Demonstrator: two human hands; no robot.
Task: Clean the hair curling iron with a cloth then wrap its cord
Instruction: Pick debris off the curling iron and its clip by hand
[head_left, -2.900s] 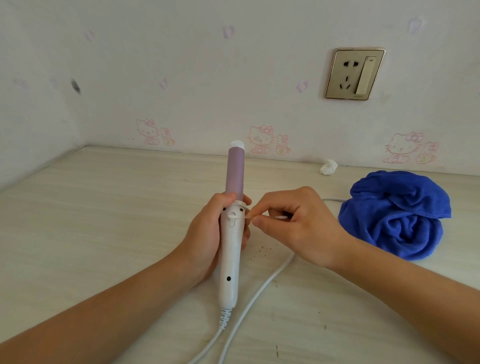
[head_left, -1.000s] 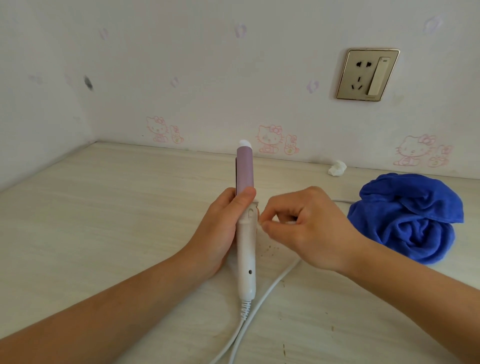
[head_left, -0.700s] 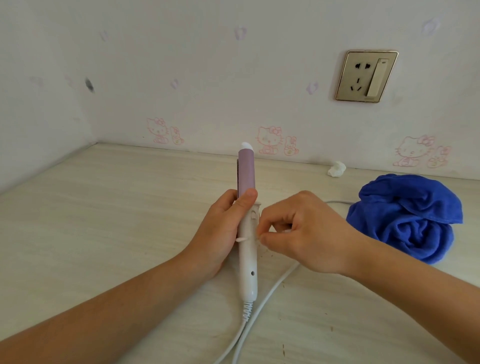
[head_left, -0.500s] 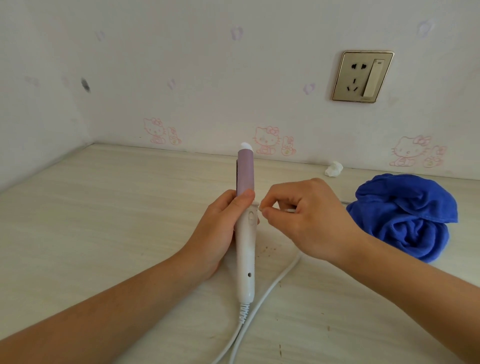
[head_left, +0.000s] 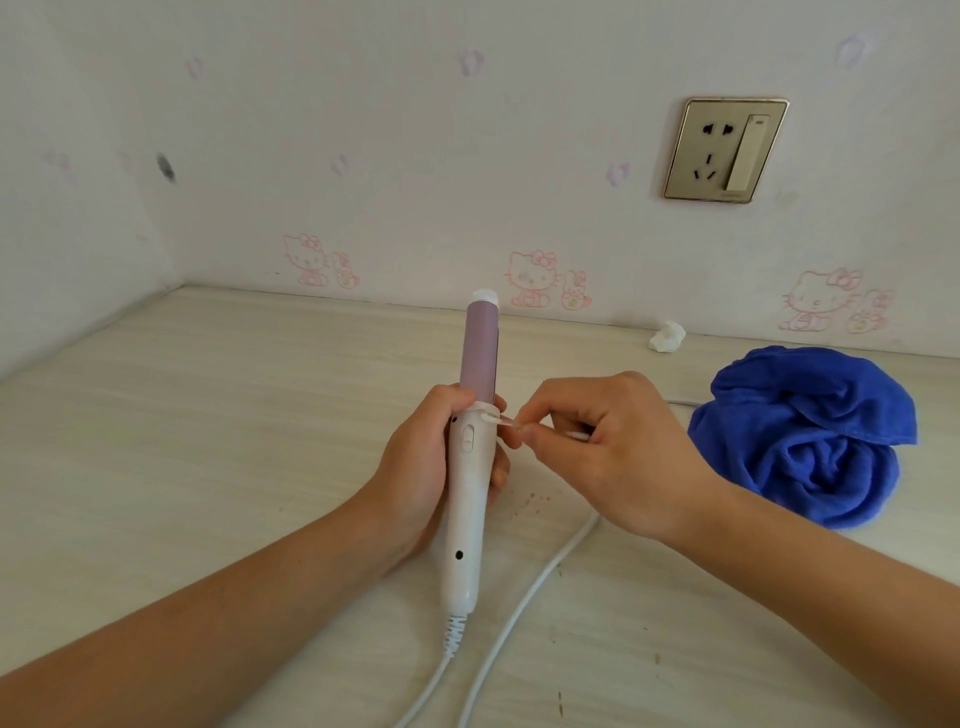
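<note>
Curling iron (head_left: 470, 519) seems light, stiff, smooth: left hand (head_left: 415, 467) wraps its white handle, the safest hold; right hand (head_left: 613, 457) pinches a thin swab (head_left: 501, 422) at its collar

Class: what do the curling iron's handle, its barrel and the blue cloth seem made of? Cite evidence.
Handle: likely glossy white plastic, smooth and moulded. Barrel: matte lilac coating; what lies beneath is unclear. Blue cloth: soft fuzzy textile, probably microfibre or terry, slumped in folds.
</note>
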